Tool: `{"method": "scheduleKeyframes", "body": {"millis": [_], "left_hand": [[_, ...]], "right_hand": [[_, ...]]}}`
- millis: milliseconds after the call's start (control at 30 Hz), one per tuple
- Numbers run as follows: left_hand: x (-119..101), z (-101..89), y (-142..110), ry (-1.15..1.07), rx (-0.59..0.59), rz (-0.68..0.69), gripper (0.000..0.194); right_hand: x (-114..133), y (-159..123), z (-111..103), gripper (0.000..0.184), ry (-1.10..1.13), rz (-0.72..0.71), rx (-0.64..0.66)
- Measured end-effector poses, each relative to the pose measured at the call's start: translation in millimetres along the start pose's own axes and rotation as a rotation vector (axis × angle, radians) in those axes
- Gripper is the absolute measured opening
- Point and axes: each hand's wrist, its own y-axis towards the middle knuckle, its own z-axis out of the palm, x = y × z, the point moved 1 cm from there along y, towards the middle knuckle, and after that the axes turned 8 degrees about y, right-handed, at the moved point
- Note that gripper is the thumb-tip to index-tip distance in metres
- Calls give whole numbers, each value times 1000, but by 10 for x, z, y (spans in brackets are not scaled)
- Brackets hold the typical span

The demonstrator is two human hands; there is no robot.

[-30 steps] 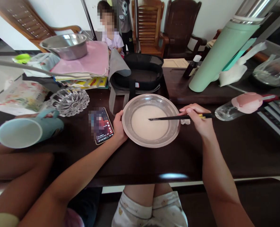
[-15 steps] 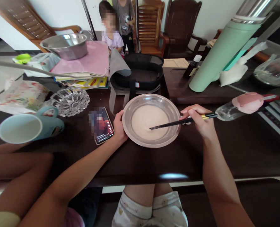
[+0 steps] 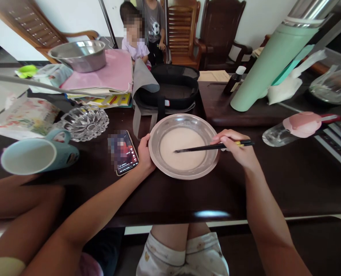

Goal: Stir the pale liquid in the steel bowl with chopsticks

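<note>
A round metal bowl [image 3: 184,174] stands on the dark wooden table, holding a pale, milky liquid [image 3: 187,161]. My left hand [image 3: 145,155] grips the bowl's left rim, thumb on top and the other fingers hidden beneath or behind it. Black chopsticks [image 3: 200,148] with gold bands are pinched in my right hand [image 3: 235,145] over the bowl's right edge. Their tips reach into the liquid, left of its middle. Just left of my left hand lies a phone [image 3: 126,153] with its screen lit.
On the left are a blue mug [image 3: 46,159] lying tilted, a cut-glass dish [image 3: 86,122] and a steel basin [image 3: 86,57] on stacked folders. Behind the bowl sits an open black case [image 3: 167,92]. A green flask [image 3: 270,69] and a pink-lidded bottle [image 3: 282,132] stand right. Two people are beyond the table.
My right hand and the chopsticks have shifted left, so the tips lie farther left and slightly higher in the liquid. My left hand and the bowl have stayed put.
</note>
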Motion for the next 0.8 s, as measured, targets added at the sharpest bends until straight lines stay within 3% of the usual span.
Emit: {"method": "scheduleKeyframes", "body": {"millis": [167,367,567,800], "left_hand": [[5,-2,5,9,14,3,23],[3,-5,6,-2,6,-10,24],[20,-25,21,-1,13,-4,26],[12,-29,16,-4,13,-10,27]], "right_hand": [[-5,-15,-53,35,-28,14,-122],[6,-2,-2,35,-10,-1,17],[17,-13,-48,38,-27,31,-104],[37,9,12,43,-39,36,-9]]}}
